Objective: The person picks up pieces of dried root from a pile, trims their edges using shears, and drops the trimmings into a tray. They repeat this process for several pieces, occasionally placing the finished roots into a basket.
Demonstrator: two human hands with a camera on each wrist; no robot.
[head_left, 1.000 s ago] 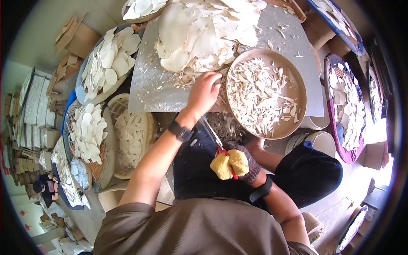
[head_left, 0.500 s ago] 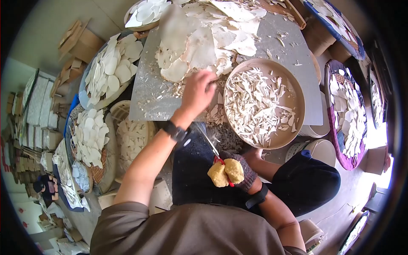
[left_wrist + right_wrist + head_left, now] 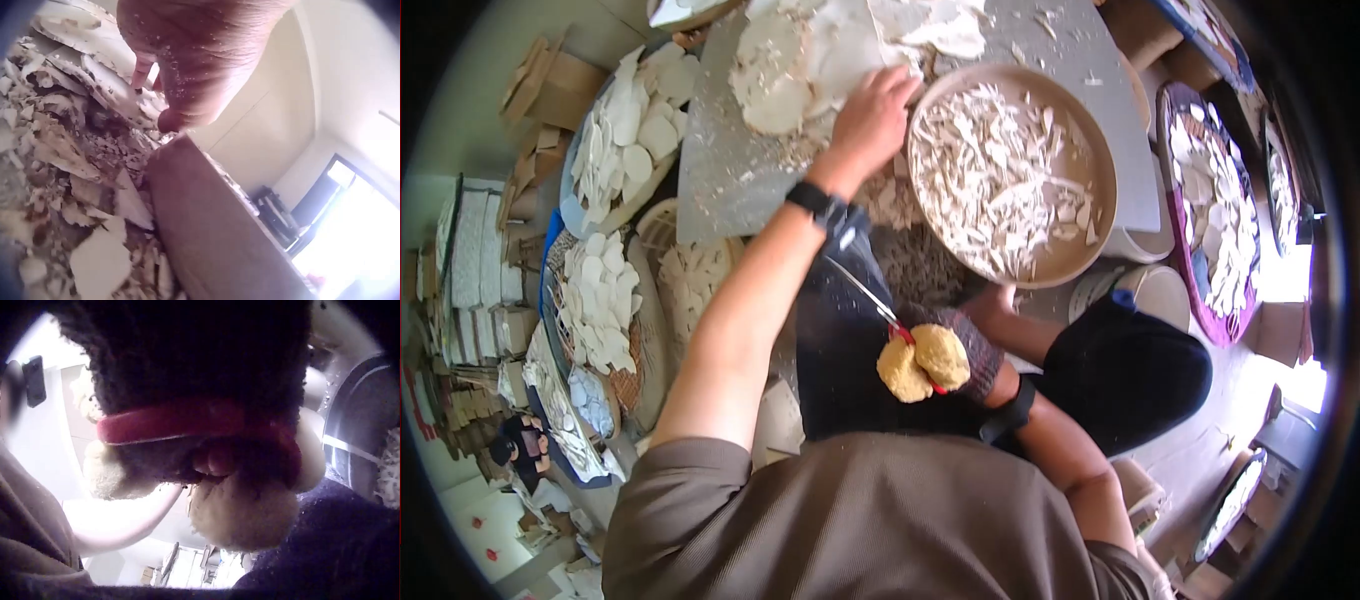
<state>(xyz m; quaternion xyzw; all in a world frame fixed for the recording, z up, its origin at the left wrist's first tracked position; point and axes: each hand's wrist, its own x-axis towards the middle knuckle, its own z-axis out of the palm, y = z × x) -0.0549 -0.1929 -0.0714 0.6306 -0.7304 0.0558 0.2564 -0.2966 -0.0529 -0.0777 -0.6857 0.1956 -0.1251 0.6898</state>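
At far left, beside the grey metal surface (image 3: 720,185): pale discs (image 3: 637,140), overlapping. Then white sheets (image 3: 825,60), piled within reach. Left hand (image 3: 872,122): fingers loosely bent at the sheets' near edge, nothing visibly held. Scissors (image 3: 894,322): red-handled, lowered over the lap; yellow padding (image 3: 940,358) probably cushions the grip. Right hand (image 3: 982,350): knit-gloved, closed round the handles. Right, round tray (image 3: 1068,242): white strips (image 3: 1000,170), presumably kept together by its rim. Writing: none legible.
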